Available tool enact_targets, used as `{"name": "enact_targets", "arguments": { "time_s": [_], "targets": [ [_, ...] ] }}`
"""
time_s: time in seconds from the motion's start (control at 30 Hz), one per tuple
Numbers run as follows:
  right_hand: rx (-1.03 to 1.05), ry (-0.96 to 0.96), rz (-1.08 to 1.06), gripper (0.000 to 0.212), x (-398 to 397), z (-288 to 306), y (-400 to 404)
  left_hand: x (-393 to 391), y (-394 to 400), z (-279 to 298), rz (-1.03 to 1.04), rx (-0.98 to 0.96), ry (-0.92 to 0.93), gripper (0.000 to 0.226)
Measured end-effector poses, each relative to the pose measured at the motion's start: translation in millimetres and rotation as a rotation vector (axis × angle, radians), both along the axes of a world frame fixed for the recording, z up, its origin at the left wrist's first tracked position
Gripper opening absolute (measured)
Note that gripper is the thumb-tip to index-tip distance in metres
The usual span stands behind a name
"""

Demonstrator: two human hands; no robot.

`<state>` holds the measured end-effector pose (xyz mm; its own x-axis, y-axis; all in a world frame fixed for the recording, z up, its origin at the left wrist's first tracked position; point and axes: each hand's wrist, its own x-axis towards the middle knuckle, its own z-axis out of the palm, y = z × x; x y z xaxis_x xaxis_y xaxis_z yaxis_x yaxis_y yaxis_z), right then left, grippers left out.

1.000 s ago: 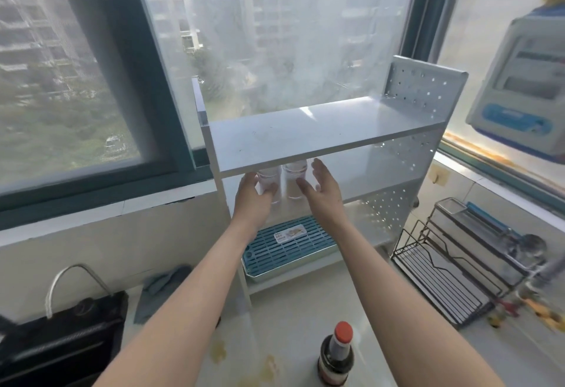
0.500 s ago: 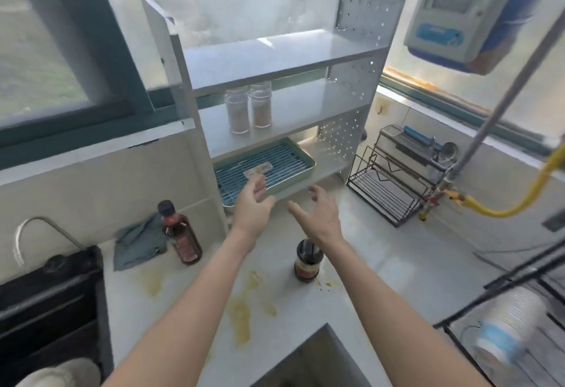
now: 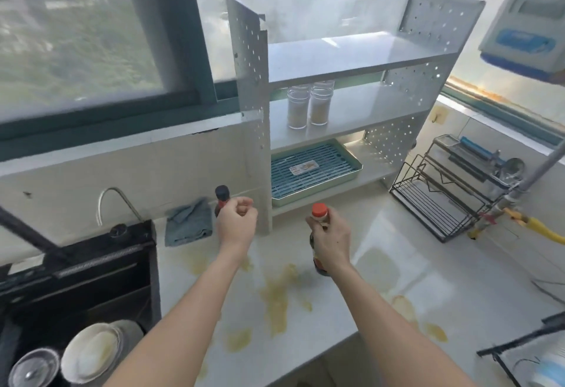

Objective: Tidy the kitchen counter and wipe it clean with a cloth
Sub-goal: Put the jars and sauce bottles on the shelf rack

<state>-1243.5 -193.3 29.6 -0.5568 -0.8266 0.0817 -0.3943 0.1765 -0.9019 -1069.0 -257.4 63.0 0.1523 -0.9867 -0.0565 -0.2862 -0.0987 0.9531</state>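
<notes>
A large window [image 3: 76, 35] fills the upper left of the frame, its dark frame running down toward the centre. Below it the pale counter [image 3: 412, 279] spreads across the lower middle and right, marked with yellow-brown stains [image 3: 275, 298] from its centre toward the lower right. A black sink [image 3: 76, 279] takes the lower left, with a white plate [image 3: 91, 353] and a glass lid [image 3: 33, 368] inside it and a curved tap [image 3: 114, 200] behind. A white perforated shelf unit [image 3: 345, 59] stands in the upper centre; two clear jars [image 3: 308, 105] sit side by side on its middle shelf and a teal slatted tray [image 3: 315, 171] lies on its lowest level. A black wire rack [image 3: 437, 203] stands at right of centre. A grey-blue cloth [image 3: 188, 223] lies crumpled against the back wall, between the sink and the shelf unit.

The right hand [image 3: 328, 240], at centre frame, is wrapped around the neck of a dark bottle with an orange cap [image 3: 319, 211] that stands on the counter. The left hand [image 3: 237, 221], just left of it, is curled into a loose fist and grips nothing visible; it partly hides a second dark-capped bottle [image 3: 222, 193] standing beside the cloth.
</notes>
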Motion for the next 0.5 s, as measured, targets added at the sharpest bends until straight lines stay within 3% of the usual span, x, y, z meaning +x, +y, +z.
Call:
{"name": "enact_targets", "arguments": {
  "time_s": [0.1,0.27,0.33,0.4,0.5],
  "targets": [
    [-0.087,0.01,0.076,0.018,23.4,9.3,-23.3,27.9,-19.0,-5.4,0.171,-0.009,-0.082,0.02],
    [-0.134,-0.019,0.16,0.012,49.2,11.8,-59.7,55.3,-63.9,-35.6,0.034,0.139,-0.309,0.071],
    [-0.141,-0.027,0.186,0.009,52.3,8.2,-71.7,58.6,-79.4,-44.9,-0.026,0.157,-0.346,0.061],
    [-0.145,-0.047,0.201,0.009,50.6,5.2,-79.0,58.1,-87.6,-50.5,-0.071,0.141,-0.352,0.032],
    [-0.118,-0.081,0.229,0.011,46.5,1.4,-85.9,54.0,-87.9,-55.3,-0.102,0.145,-0.257,0.017]
  ]
}}
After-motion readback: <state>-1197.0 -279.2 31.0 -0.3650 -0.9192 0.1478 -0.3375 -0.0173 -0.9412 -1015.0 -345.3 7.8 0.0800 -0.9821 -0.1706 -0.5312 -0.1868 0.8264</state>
